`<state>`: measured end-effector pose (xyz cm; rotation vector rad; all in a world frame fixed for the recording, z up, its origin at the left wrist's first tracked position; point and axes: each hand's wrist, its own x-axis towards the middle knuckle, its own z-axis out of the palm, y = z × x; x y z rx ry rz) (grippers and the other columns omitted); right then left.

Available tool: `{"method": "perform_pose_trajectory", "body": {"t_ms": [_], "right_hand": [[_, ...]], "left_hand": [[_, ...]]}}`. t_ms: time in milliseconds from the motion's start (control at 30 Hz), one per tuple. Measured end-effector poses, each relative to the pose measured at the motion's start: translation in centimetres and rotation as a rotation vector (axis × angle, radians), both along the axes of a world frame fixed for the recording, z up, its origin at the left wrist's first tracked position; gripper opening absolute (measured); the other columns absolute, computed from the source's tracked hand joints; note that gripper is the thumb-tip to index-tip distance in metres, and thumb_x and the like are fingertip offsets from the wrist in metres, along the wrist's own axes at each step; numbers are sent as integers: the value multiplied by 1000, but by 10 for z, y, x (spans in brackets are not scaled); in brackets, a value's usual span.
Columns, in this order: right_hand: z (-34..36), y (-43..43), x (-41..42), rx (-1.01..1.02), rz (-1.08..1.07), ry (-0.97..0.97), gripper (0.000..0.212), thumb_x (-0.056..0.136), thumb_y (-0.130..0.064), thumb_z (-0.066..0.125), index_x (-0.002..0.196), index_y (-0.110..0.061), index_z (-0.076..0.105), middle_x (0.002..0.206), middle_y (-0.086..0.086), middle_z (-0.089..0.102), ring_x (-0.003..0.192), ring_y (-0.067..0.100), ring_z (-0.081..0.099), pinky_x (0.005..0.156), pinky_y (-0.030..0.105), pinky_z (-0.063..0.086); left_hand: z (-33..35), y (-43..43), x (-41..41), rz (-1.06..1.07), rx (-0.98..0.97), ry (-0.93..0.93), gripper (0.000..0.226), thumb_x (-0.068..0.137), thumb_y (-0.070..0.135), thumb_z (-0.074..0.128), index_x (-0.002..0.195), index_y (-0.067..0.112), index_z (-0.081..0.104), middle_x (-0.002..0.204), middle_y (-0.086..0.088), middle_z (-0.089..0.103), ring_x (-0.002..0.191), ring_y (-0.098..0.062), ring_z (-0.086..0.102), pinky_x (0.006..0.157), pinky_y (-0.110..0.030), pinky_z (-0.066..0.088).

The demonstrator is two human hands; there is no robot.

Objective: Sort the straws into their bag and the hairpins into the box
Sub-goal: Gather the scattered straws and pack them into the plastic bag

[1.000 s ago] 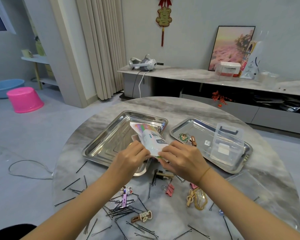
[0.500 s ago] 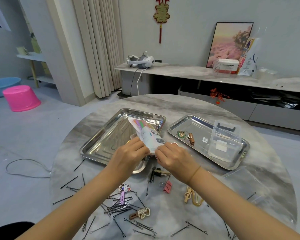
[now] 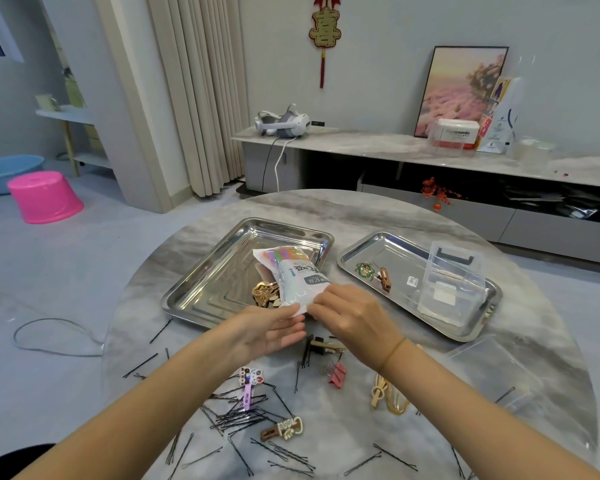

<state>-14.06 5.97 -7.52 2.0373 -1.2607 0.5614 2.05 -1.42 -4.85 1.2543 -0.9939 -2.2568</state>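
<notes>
The white straw bag, with coloured straws showing at its far end, lies tilted over the near right corner of the left steel tray. My right hand pinches the bag's near end. My left hand lies beside it with straight fingers, the thumb touching the bag's edge. The clear plastic box stands in the right steel tray. Black hairpins lie scattered on the near table. Gold hairpins lie in the left tray next to the bag.
Decorated clips, a purple clip, a pink binder clip and tan clips lie on the round marble table. Two clips lie in the right tray. A clear lid lies at the right.
My left hand has let go of the bag and opened its fingers. The gold hairpins in the left tray have come into sight. My right hand still holds the bag's end.
</notes>
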Motion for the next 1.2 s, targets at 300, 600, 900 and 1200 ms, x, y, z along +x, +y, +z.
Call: {"method": "perform_pose_trajectory", "body": {"t_ms": [300, 600, 900, 1200], "right_hand": [[6, 6, 12, 602, -607, -1832, 57, 66, -60, 71, 89, -12, 51, 74, 0, 47, 63, 16, 46, 50, 25, 36], [4, 4, 26, 1030, -349, -1988, 35, 96, -29, 48, 67, -10, 51, 47, -2, 49, 33, 7, 36, 37, 14, 21], [3, -2, 29, 872, -167, -2125, 40, 95, -16, 47, 56, -7, 50, 34, 0, 40, 27, 8, 26, 42, 18, 17], [1, -5, 28, 849, -284, -2207, 30, 92, -8, 31, 64, -12, 40, 39, -5, 31, 32, 8, 21, 36, 13, 18]], "left_hand": [[-12, 9, -9, 93, 216, 128, 7, 90, -8, 50, 89, -12, 54, 67, -19, 62, 46, -15, 65, 45, -16, 53], [-13, 25, -18, 68, 178, 165, 13, 89, -1, 56, 86, -13, 61, 65, -17, 67, 50, -13, 67, 48, -15, 54], [-8, 30, -15, 54, 247, 159, 26, 90, 16, 59, 71, -1, 68, 59, -6, 65, 41, -10, 60, 41, -17, 52], [-8, 18, -20, 239, 146, 119, 21, 88, 1, 58, 67, -1, 57, 48, -2, 61, 33, -2, 53, 40, -8, 46]]}}
